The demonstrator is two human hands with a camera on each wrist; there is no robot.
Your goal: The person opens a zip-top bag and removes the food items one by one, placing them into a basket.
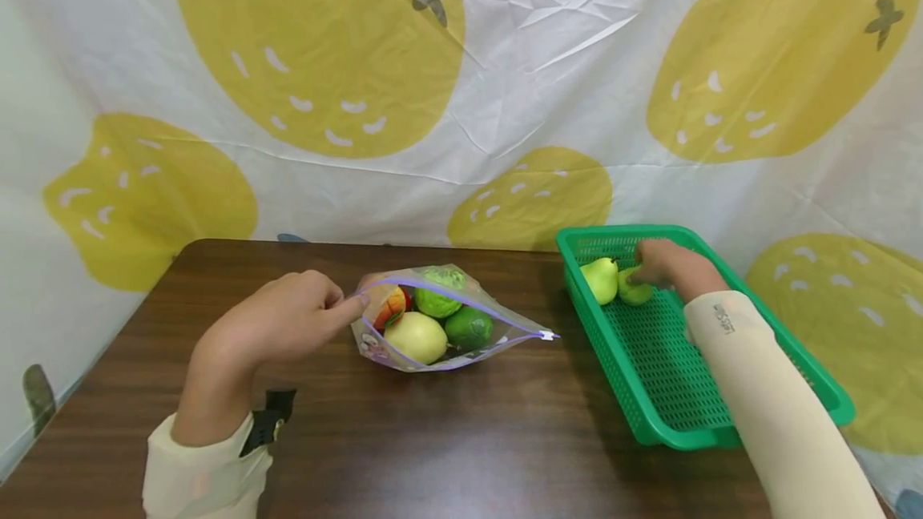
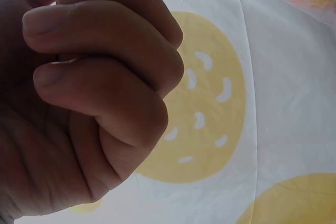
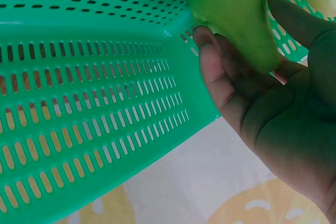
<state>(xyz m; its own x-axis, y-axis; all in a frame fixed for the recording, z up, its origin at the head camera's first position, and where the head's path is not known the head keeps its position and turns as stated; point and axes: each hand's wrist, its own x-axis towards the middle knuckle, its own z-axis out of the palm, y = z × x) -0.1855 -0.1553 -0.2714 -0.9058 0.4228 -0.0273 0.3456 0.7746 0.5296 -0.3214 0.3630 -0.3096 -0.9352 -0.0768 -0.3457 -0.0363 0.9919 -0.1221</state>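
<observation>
In the head view, between three and four o'clock from the middle of the picture, small dark lettering [image 1: 723, 319] stands on the close-fitting cream fabric sleeve [image 1: 782, 423] of the person's right forearm. It appears to read "Let's Slim", though the characters are tiny and slightly soft. It sits near the sleeve's wrist end, at eleven o'clock along the arm. At eight o'clock on the translucent plastic zip bag with purple seal strips [image 1: 508, 333], a small pinkish print [image 1: 373, 346] is too small to read.
</observation>
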